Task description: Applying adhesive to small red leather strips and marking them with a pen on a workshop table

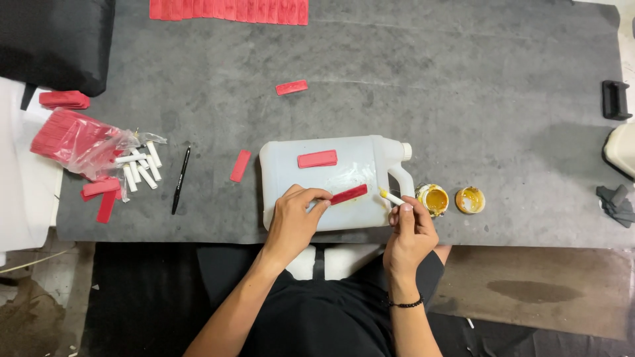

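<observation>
A translucent white plastic jug (357,168) lies on its side on the grey mat. My left hand (294,221) pinches one end of a thin red strip (348,194) that rests on the jug. My right hand (410,231) holds a small white stick (391,197), its yellow-stained tip pointing toward the strip. A second, wider red strip (317,158) lies higher up on the jug. Just right of the jug stand an open jar of yellow glue (433,198) and its lid (470,199).
Loose red strips (241,165) (292,87) lie on the grey mat (463,86). At left sit a plastic bag of red strips (76,140), several white sticks (140,168) and a black pen (180,179). A row of red strips (228,9) lines the far edge.
</observation>
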